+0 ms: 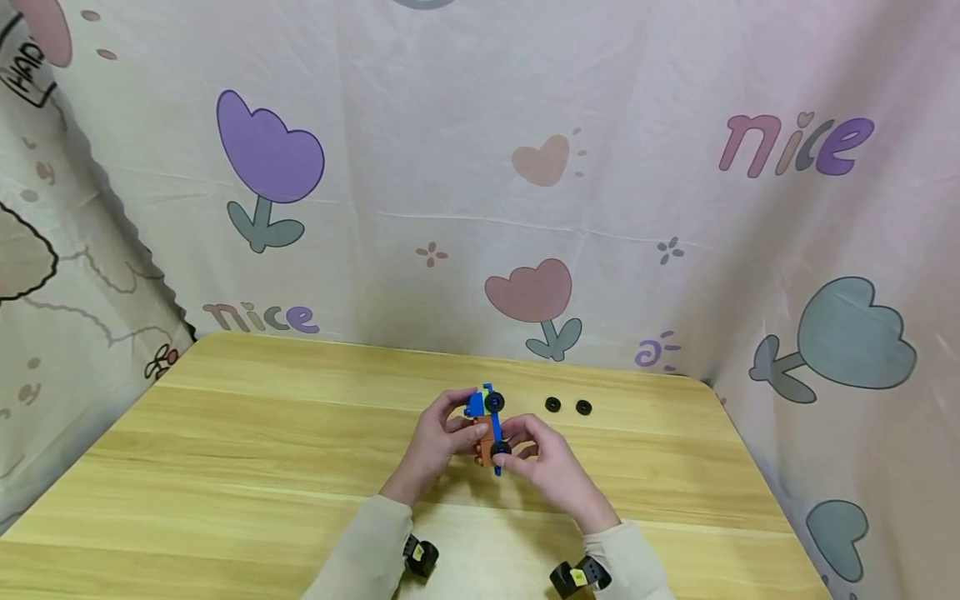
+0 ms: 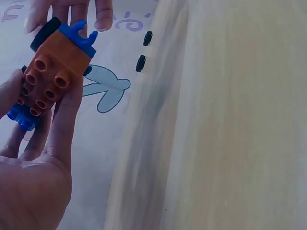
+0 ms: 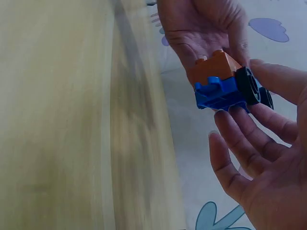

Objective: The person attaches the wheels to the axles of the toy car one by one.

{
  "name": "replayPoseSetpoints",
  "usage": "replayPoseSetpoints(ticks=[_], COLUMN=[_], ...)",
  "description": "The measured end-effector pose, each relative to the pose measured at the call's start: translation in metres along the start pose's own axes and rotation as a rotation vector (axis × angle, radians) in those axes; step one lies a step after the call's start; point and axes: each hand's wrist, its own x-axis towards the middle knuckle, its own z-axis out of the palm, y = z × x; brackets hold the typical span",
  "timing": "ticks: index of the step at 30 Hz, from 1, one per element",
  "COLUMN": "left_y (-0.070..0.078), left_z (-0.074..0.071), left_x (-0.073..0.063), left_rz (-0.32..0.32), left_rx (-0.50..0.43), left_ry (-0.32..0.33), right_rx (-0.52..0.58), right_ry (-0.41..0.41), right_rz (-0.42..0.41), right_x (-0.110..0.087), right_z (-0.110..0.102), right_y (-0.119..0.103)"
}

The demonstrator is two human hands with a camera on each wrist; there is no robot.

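Note:
A small building-block toy car [image 1: 486,429] is raised above the table between both hands. Its orange block [image 2: 53,67] carries round studs, and its blue base [image 3: 218,91] ends in a hook-like piece. Two black wheels show on the side toward the right hand. My left hand [image 1: 431,442] grips the car from its studded side, thumb and fingers on opposite faces. With its thumb at the nearer wheel [image 3: 247,86] and fingertips under the blue base, my right hand [image 1: 553,467] holds the car too. Part of the car's underside is hidden by fingers.
Two loose black wheels, one [image 1: 552,404] left of the other [image 1: 583,407], lie on the wooden table [image 1: 262,450] beyond the right hand. A patterned curtain [image 1: 420,167] hangs right behind the table's far edge.

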Motion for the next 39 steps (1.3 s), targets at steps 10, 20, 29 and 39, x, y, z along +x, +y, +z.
replayPoseSetpoints(ticks=[10, 20, 29, 39], left_y=[0.003, 0.002, 0.007, 0.012], left_z=[0.003, -0.002, -0.004, -0.003], left_x=[0.001, -0.006, -0.006, -0.009], left_rz=[-0.007, 0.009, 0.084, 0.151], left_rx=[-0.01, 0.027, 0.166, 0.262], left_ry=[0.075, 0.1, 0.126, 0.046], right_rx=[-0.048, 0.002, -0.01, 0.024], right_ry=[-0.037, -0.06, -0.007, -0.016], right_rz=[-0.061, -0.062, -0.024, 0.007], right_x=[-0.003, 0.0, -0.003, -0.008], right_z=[0.001, 0.007, 0.002, -0.003], right_y=[0.001, 0.004, 0.005, -0.021])
